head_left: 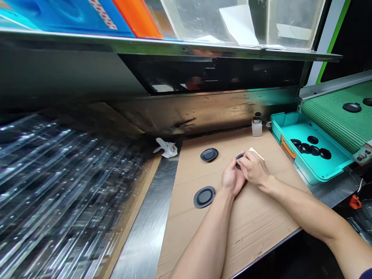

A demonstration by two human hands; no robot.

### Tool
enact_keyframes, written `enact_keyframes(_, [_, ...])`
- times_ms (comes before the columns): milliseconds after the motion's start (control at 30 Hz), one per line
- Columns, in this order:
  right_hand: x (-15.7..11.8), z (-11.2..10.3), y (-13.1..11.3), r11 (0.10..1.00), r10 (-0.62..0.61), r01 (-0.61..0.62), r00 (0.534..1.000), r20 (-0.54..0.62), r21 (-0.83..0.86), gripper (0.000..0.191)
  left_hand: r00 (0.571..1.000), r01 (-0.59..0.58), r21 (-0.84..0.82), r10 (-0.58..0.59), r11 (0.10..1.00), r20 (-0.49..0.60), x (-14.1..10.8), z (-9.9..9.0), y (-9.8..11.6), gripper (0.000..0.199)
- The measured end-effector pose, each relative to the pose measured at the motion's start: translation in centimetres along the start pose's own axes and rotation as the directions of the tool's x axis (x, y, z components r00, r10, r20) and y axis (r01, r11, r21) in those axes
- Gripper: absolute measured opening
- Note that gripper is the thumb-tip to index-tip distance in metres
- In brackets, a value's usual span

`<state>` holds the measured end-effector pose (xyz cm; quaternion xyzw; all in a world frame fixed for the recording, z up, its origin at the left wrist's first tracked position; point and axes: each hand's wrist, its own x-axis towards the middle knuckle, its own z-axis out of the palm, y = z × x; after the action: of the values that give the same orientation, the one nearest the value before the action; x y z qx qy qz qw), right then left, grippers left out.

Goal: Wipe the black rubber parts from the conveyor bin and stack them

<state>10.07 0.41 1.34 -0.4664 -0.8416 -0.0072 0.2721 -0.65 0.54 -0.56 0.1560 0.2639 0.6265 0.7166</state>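
Had left forearm nearest the camera, between six and seven o'clock of the held disc, and right forearm toward four, both over the cardboard. Pinched that disc between left hand and right hand, with fingers of both closed on it. Could not tell, for the pale slab just past the right hand, between gripped and merely lying there. Saw, counting from the held disc, a second disc at nine, a third disc between seven and eight, the bottle at one, the tub near three. Seemed best to steady with the left, to work lightly with the right along the rim, and to avoid bending or smudging the face. Called, in judgement, for small, even finger movements and steady wrists.
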Motion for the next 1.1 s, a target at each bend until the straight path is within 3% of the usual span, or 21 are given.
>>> enact_keyframes(133, [-0.8, -0.6, 0.6, 0.988, -0.15, 0.153, 0.981, 0.121, -0.02, 0.025, 0.999, 0.05, -0.002, -0.05, 0.999, 0.003, -0.1, -0.1, 0.4, 0.04])
enact_keyframes(300, [-0.8, -0.7, 1.0, 0.997, -0.017, 0.027, 0.992, 0.127, -0.079, 0.026, 0.999, 0.025, 0.009, -0.025, 1.0, -0.024, 0.0, 0.0, 0.1, 0.039])
enact_keyframes(467, [-0.8, -0.2, 1.0, 0.995, -0.086, 0.092, 0.98, 0.181, -0.024, 0.021, 0.998, 0.052, -0.012, -0.053, 0.999, -0.037, -0.1, 0.2, 0.3, 0.039])
enact_keyframes(567, [-0.8, -0.4, 1.5, 0.999, -0.002, 0.009, 0.988, 0.152, -0.05, 0.021, 0.997, 0.048, 0.003, -0.047, 0.999, -0.058, -0.1, 0.2, 0.3, 0.038])
enact_keyframes(767, [0.1, -0.5, 1.9, 0.996, -0.072, 0.076, 0.994, 0.083, -0.041, 0.024, 1.0, 0.009, 0.062, -0.008, 0.998, -0.008, -0.2, 0.2, -0.7, 0.032])
enact_keyframes(967, [0.7, -0.5, 3.4, 0.987, 0.136, -0.137, 0.991, -0.007, -0.087, 0.023, 0.998, 0.054, 0.117, -0.051, 0.992, -0.025, -0.4, 0.7, -0.3, 0.035])
enact_keyframes(1100, [0.0, -1.4, 4.5, 0.977, 0.2, -0.194, 0.978, -0.06, 0.085, 0.022, 0.993, 0.099, 0.05, -0.096, 0.994, -0.07, -0.7, 1.1, 0.7, 0.037])
